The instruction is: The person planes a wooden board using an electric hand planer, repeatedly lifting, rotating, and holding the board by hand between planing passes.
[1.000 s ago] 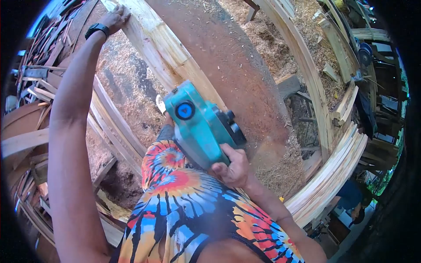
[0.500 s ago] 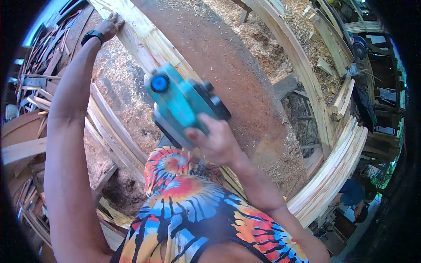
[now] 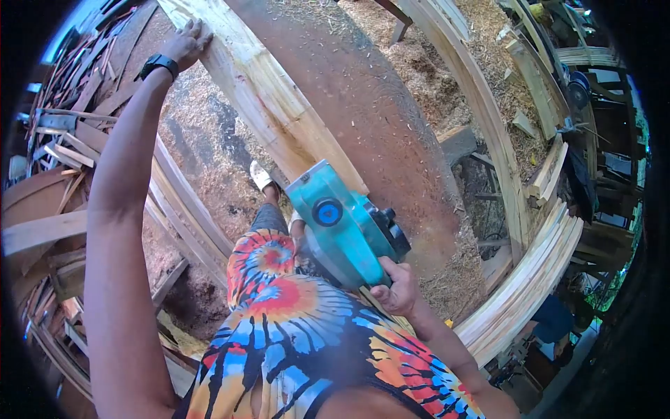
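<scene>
Teal planer (image 3: 349,236) in curled right fingers (image 3: 400,274), left fingers (image 3: 200,33) loosely spread on plank (image 3: 262,91)

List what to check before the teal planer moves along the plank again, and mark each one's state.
1. Right hand gripping the teal planer: ok.
2. Left hand at the plank, well apart from the planer: ok.
3. Gloves on both hands: not ok, they are bare.
4. Planer's underside flat on the wood: cannot tell, its body hides the contact.
5. Motor running or off: cannot tell from the picture.
</scene>
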`<state>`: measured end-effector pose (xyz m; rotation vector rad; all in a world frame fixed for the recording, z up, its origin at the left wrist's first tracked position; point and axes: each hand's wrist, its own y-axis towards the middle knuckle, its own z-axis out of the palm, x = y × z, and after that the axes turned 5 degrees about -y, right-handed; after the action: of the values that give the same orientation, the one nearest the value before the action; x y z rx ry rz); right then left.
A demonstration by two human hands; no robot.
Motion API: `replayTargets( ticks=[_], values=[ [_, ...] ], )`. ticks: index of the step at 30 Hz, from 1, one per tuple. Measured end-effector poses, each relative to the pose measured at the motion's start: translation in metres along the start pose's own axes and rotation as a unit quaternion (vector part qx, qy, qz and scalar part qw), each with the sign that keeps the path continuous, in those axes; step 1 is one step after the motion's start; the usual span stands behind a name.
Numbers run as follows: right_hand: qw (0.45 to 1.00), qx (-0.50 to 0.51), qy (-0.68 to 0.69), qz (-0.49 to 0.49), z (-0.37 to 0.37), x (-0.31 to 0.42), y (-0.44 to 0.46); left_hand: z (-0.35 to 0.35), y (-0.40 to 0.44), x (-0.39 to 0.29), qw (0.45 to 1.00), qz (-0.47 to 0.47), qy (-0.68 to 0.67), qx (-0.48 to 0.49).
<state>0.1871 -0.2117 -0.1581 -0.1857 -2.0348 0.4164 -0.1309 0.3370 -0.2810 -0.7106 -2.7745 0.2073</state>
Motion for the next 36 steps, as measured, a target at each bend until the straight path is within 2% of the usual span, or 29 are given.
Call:
replayTargets(
  ticks=[3, 5, 8, 12, 14, 16, 18, 22, 23, 25, 28, 30, 31, 34, 36],
  values=[
    [1.000, -0.010, -0.007, -0.015, 0.007, 0.009, 0.023, 0.001, 0.004, 0.001, 1.000, 0.010, -0.008, -0.017],
    [0.999, -0.025, -0.005, -0.026, 0.016, 0.017, 0.042, 0.037, 0.023, 0.023, 0.991, 0.009, -0.109, -0.073],
    [0.999, -0.032, 0.008, -0.041, 0.026, 0.039, 0.078, 0.043, 0.032, 0.042, 0.981, 0.042, -0.178, -0.064],
    [0.993, -0.066, 0.038, -0.087, 0.040, 0.080, 0.152, 0.033, 0.039, 0.049, 0.961, 0.041, -0.269, -0.056],
    [0.993, -0.073, 0.037, -0.090, 0.042, 0.105, 0.192, 0.063, 0.069, 0.073, 0.915, 0.022, -0.402, -0.011],
    [0.988, -0.108, 0.016, -0.106, 0.052, 0.115, 0.229, 0.063, 0.078, 0.081, 0.892, 0.009, -0.452, 0.031],
    [0.989, -0.104, 0.025, -0.102, 0.053, 0.119, 0.241, 0.047, 0.076, 0.081, 0.903, 0.004, -0.424, 0.071],
    [0.991, -0.097, 0.030, -0.087, 0.038, 0.108, 0.209, 0.038, 0.067, 0.070, 0.877, -0.044, -0.477, 0.046],
    [0.991, -0.100, 0.004, -0.087, 0.032, 0.097, 0.188, 0.080, 0.093, 0.092, 0.806, -0.034, -0.589, 0.052],
    [0.993, -0.087, 0.004, -0.082, 0.020, 0.069, 0.143, 0.090, 0.088, 0.090, 0.812, 0.004, -0.584, 0.019],
    [0.995, -0.078, -0.018, -0.056, -0.002, 0.031, 0.069, 0.081, 0.071, 0.081, 0.913, 0.034, -0.405, -0.012],
    [0.998, -0.048, -0.032, -0.016, -0.015, -0.006, 0.020, 0.016, 0.018, 0.042, 0.964, 0.029, -0.263, -0.029],
    [0.999, -0.042, -0.024, 0.004, -0.018, -0.017, 0.004, 0.025, 0.019, 0.042, 0.980, 0.030, -0.196, -0.035],
    [0.997, -0.058, 0.032, 0.041, -0.021, -0.034, -0.028, 0.031, 0.011, 0.037, 0.981, 0.040, -0.176, -0.069],
    [0.995, -0.056, 0.053, 0.060, -0.021, -0.036, -0.031, 0.030, 0.012, 0.035, 0.983, 0.021, -0.177, -0.042]
  ],
)
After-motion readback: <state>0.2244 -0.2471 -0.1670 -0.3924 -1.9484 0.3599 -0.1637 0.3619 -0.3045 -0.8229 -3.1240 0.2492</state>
